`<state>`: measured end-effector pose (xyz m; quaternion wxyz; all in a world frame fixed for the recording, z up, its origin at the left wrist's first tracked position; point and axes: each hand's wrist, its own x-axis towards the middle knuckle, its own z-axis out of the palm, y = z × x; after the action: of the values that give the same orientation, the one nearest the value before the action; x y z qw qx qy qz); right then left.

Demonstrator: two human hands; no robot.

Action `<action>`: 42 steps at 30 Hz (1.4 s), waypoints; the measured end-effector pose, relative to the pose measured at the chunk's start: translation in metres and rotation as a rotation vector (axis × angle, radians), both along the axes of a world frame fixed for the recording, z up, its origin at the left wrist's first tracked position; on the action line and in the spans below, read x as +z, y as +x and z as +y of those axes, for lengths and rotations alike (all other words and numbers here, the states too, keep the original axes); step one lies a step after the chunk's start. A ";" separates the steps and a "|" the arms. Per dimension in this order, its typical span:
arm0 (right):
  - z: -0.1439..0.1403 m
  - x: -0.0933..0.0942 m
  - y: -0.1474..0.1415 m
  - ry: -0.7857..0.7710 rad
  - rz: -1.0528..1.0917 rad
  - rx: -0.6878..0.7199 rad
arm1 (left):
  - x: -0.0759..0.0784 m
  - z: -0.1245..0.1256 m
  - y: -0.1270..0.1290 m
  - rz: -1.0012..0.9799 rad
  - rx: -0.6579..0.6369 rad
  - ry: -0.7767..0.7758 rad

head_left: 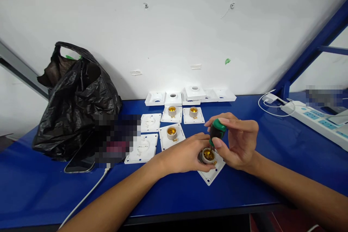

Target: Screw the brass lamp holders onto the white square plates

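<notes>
My right hand (239,141) grips a short screwdriver (218,130) with a green and black handle. Its shaft points down into the brass inside of a lamp socket (208,155). The socket sits on a square white base plate (209,178), turned cornerwise on the table. Fingers of my left hand (187,154) are wrapped round the socket's side, holding it. The screwdriver's tip is hard to make out inside the socket. Behind my left hand lies another base plate with a lamp socket (172,133) on it.
Two more socketed plates (172,113) and bare plates (143,148) lie farther back. White covers (194,93) line the wall. A black plastic bag (78,105) and a phone (80,159) with a white cable are left; a power strip (317,117) is right on the blue table (174,203).
</notes>
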<state>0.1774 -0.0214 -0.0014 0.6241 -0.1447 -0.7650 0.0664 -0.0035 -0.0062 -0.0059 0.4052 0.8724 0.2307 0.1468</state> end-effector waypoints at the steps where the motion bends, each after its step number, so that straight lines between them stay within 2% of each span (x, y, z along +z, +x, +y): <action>1: 0.000 -0.001 0.000 -0.008 -0.008 -0.001 | 0.000 0.001 -0.001 -0.004 -0.002 -0.005; 8: 0.005 -0.002 0.001 0.025 0.039 -0.141 | -0.002 0.006 -0.009 0.061 -0.029 -0.005; 14: 0.004 -0.002 0.003 0.034 -0.029 -0.061 | -0.001 0.004 -0.007 0.048 -0.023 -0.034; 19: 0.005 0.001 0.002 0.081 0.031 -0.156 | 0.001 0.002 -0.004 0.042 -0.062 0.005; 24: 0.005 0.000 0.003 0.042 -0.052 -0.062 | 0.000 0.003 -0.004 0.062 -0.038 0.011; 29: 0.004 0.000 0.006 0.071 -0.046 -0.115 | 0.001 0.001 -0.005 0.067 -0.024 0.015; 34: 0.005 0.000 0.005 0.032 -0.100 -0.048 | 0.002 0.002 -0.005 0.047 -0.053 0.019; 38: 0.007 -0.003 0.005 0.029 -0.034 -0.111 | 0.003 0.003 -0.004 0.016 -0.085 0.045; 42: 0.008 -0.005 0.008 -0.021 -0.070 -0.053 | 0.005 0.002 -0.004 0.063 -0.068 0.057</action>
<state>0.1850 -0.0138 -0.0067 0.5969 -0.1737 -0.7815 0.0527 -0.0078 -0.0047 -0.0014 0.3775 0.8951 0.2091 0.1119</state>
